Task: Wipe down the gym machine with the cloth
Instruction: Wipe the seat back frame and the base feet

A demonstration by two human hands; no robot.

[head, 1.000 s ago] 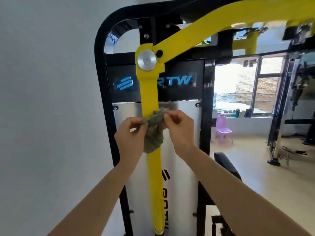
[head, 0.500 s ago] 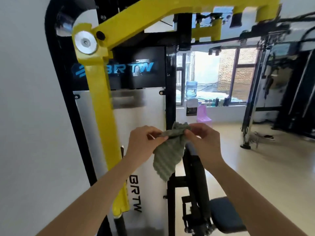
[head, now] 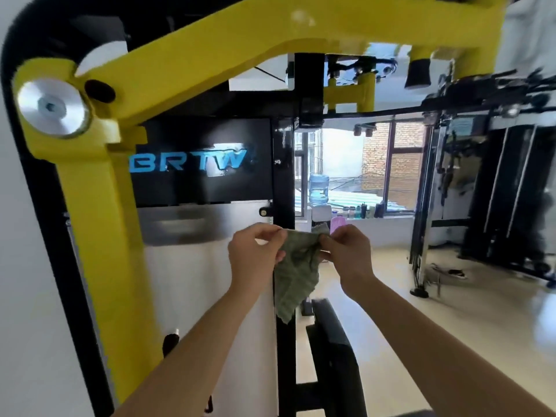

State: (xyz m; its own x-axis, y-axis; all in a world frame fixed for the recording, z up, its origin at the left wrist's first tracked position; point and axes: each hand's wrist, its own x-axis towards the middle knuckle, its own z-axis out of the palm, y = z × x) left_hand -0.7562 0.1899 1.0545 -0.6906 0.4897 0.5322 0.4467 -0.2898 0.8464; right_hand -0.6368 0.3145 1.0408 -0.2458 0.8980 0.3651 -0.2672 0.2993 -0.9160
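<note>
- Gym floor, pale wall along the left edge of view, a window [head: 403, 164] at the back with one water bottle [head: 319, 189] in front of it, and a dark neighbouring rack [head: 505, 191] at far right.
- Gym machine [head: 195, 188]: one unit under inspection, black-framed, filling the left and centre of view.
- Yellow arm [head: 99, 251]: one, running up the machine's left side to a silver pivot cap [head: 52, 106], then slanting up and right across the top.
- Silver panel [head: 186, 281]: one, below the logo plate, bounded on its right edge by the black upright [head: 284, 176].
- Left hand [head: 252, 260]: fingers curled, pinching the left end of the cloth's top edge.
- Cloth [head: 296, 275]: one, green and ribbed, hanging between the two hands with its long axis vertical. It hangs in front of the black upright; contact with the machine cannot be confirmed.
- Right hand [head: 349, 254]: fingers curled, pinching the right end of the same top edge.
- Black pad [head: 334, 350]: one, just right of the upright, below the hands.
- Assessment: the cloth appears to be getting spread or refolded (not applied to a surface). Unwiped candidates lie beyond the hands. The left hand is nearer the panel and yellow arm, the right hand nearer the pad, and the upright is directly behind the cloth, so a straight push forward would meet it first.
</note>
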